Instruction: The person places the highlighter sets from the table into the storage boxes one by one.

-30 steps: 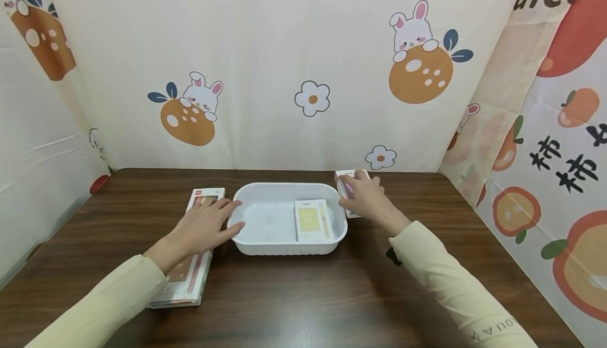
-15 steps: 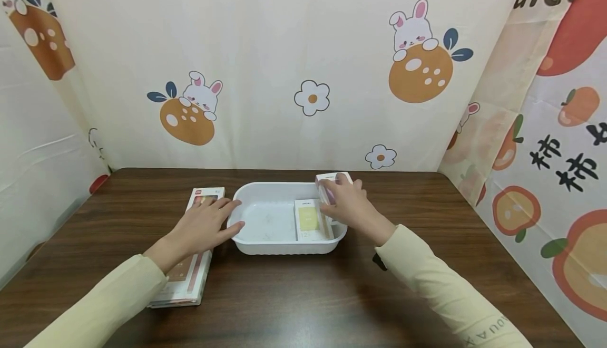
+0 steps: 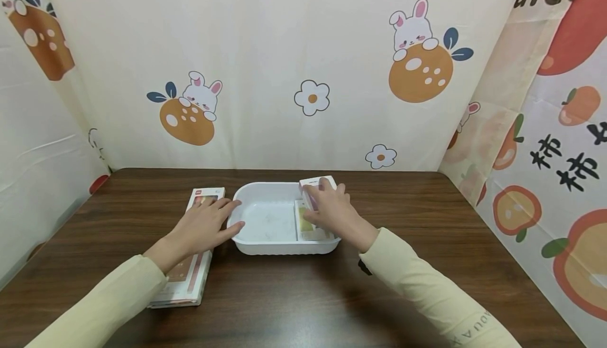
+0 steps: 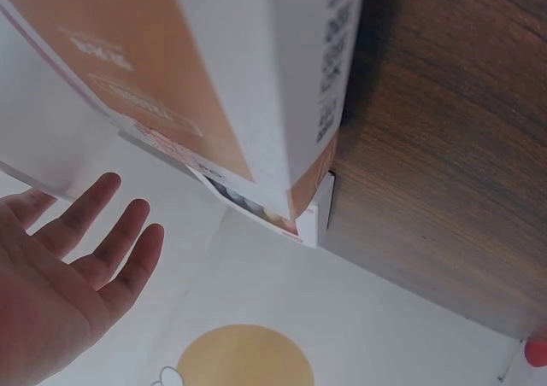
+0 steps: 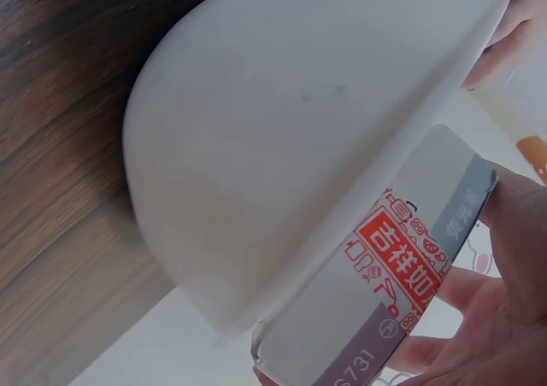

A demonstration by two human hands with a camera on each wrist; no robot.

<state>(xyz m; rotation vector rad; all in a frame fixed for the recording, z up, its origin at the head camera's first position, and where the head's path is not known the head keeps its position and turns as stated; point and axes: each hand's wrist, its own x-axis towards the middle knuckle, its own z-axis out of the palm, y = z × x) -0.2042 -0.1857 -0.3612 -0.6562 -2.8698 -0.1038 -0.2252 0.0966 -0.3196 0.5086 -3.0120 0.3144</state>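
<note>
My right hand [image 3: 339, 213] grips a small white and purple highlighter box [image 3: 316, 181] above the right side of a white plastic tray [image 3: 286, 249]. Thumb and fingers hold that highlighter box [image 5: 367, 275] by its sides in the right wrist view, where it overlaps the tray's rim. Under it in the tray lies a white and yellow box [image 3: 310, 235], partly covered by the hand. At the tray's left rim is my left hand [image 3: 201, 226], its fingers loosely spread. In the left wrist view this hand [image 4: 77, 266] curls round nothing.
Left of the tray, partly beneath my left forearm, lies a stack of flat white cartons [image 3: 182, 291] with orange-brown panels. Everything stands on a dark wooden table [image 3: 284, 300]. A printed curtain [image 3: 265, 37] rises behind the table's far edge, with more cloth at both sides.
My right hand has carried the highlighter box leftward, from beside the tray's right edge to above the white and yellow box. My left hand stays at the left rim.
</note>
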